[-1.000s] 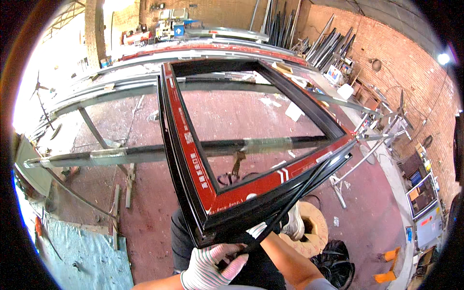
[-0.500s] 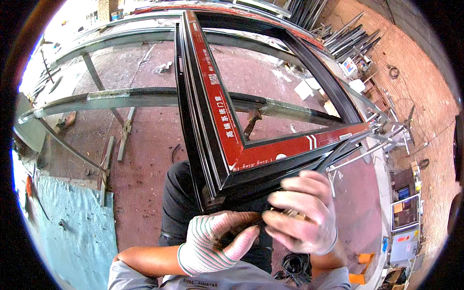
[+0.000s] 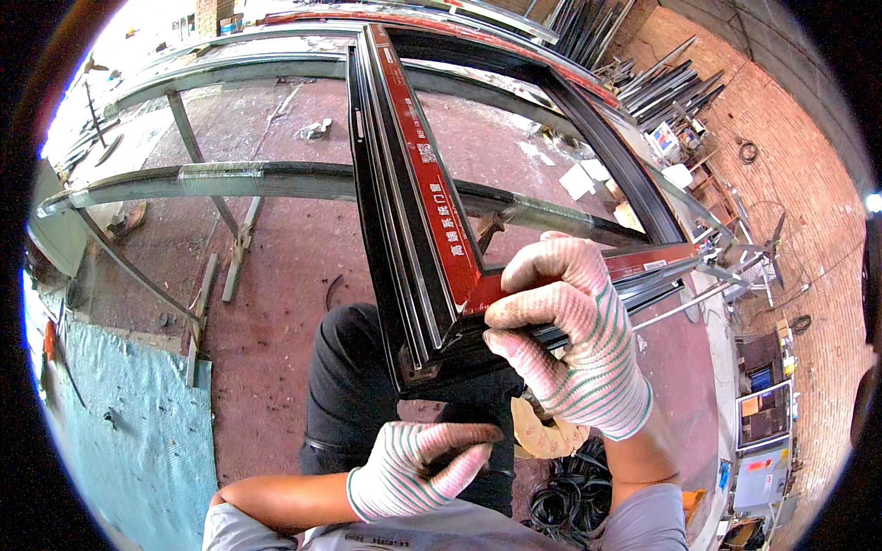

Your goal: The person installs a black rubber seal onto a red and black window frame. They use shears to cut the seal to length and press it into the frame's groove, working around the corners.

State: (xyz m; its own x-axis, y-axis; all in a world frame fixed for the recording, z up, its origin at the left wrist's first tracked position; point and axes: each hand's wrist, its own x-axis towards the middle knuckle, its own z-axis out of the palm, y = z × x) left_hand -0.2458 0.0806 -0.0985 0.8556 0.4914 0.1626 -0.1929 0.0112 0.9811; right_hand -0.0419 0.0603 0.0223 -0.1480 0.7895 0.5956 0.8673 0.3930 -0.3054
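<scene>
A black metal window frame [image 3: 418,303] with red printed film on its face lies across the work stand, its near corner toward me. My right hand [image 3: 574,340], in a white glove with green stripes, is at that corner. Its fingers are curled and closed, with the fingertips by the frame's edge; what they hold, if anything, is hidden. Lower down, in front of my body, my left hand [image 3: 423,468] wears a matching glove. Thumb and forefinger come together in a pinch, and anything between them is too small to make out.
Long metal rails [image 3: 266,181] on legs carry the frame. Below my right forearm lie a coil of black strip [image 3: 570,491] and a tan round piece [image 3: 547,432]. A blue sheet [image 3: 138,413] covers floor at left. Metal profiles [image 3: 666,96] lean near the brick wall [image 3: 781,119].
My right hand has moved up and away from my left, from in front of my body to the frame's near corner. My left hand has stayed low, still pinched.
</scene>
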